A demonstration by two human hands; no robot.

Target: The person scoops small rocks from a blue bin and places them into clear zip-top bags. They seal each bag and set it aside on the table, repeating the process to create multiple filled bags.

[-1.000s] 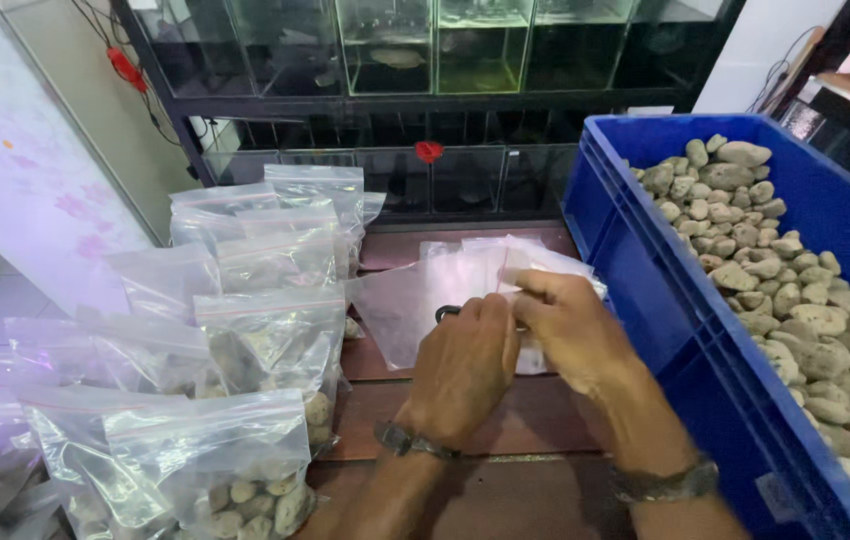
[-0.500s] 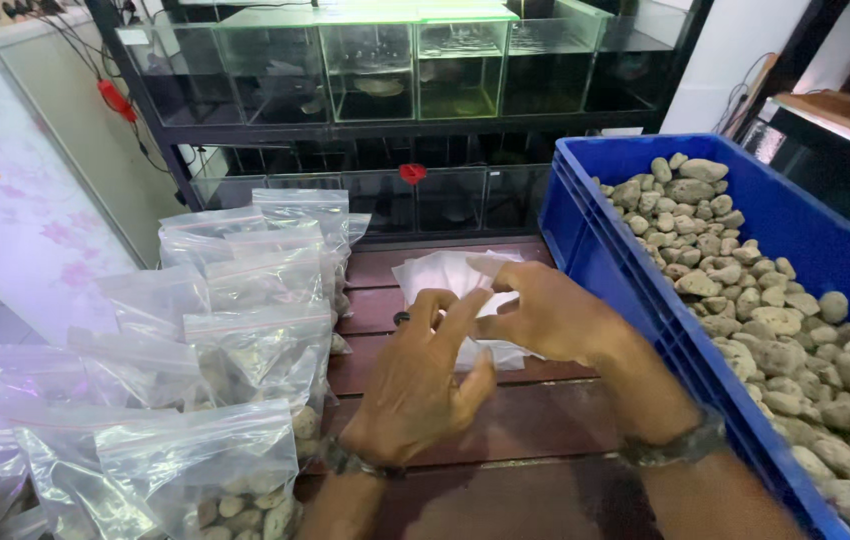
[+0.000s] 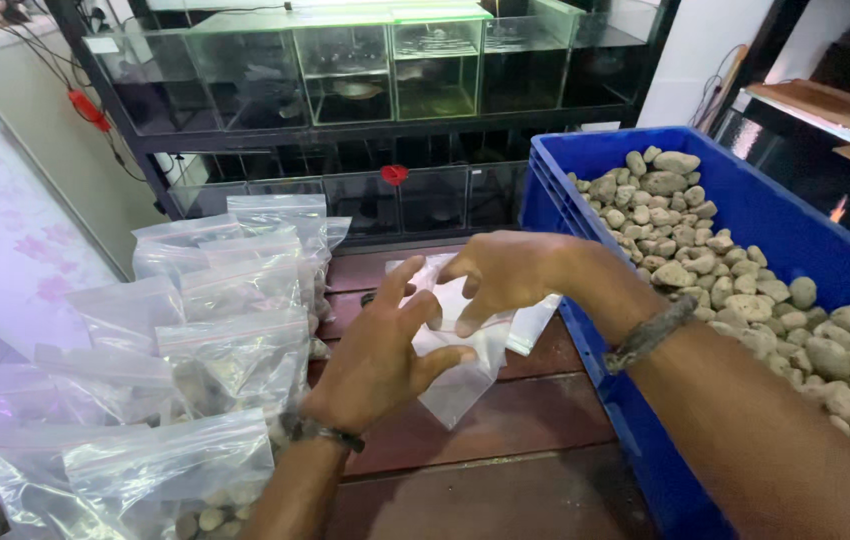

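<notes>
- I see my left hand point(image 3: 385, 350) pinching a small empty clear plastic bag point(image 3: 460, 375) between thumb and fingers, the other fingers spread upward.
- My right hand point(image 3: 505, 275) grips the top edge of the same bag, fingers curled; it looks as if the mouth is being pulled apart, though the clear film makes that hard to tell.
- The bag hangs just above the dark red wooden table point(image 3: 505, 440), near the middle of the scene, between the 2 hands.
- A few more empty bags point(image 3: 535, 325) lie flat on the table just beyond, partly hidden by my right hand.
- To the left stands a crowd of filled clear bags point(image 3: 235, 340), each holding pale pebbles at the bottom.
- To the right sits a blue plastic crate point(image 3: 635, 450) loaded with pale stones point(image 3: 735, 270); my right forearm crosses its near rim.
- Far across the table, glass tanks point(image 3: 345, 75) line a dark metal rack.
- Each wrist carries a dark band.
</notes>
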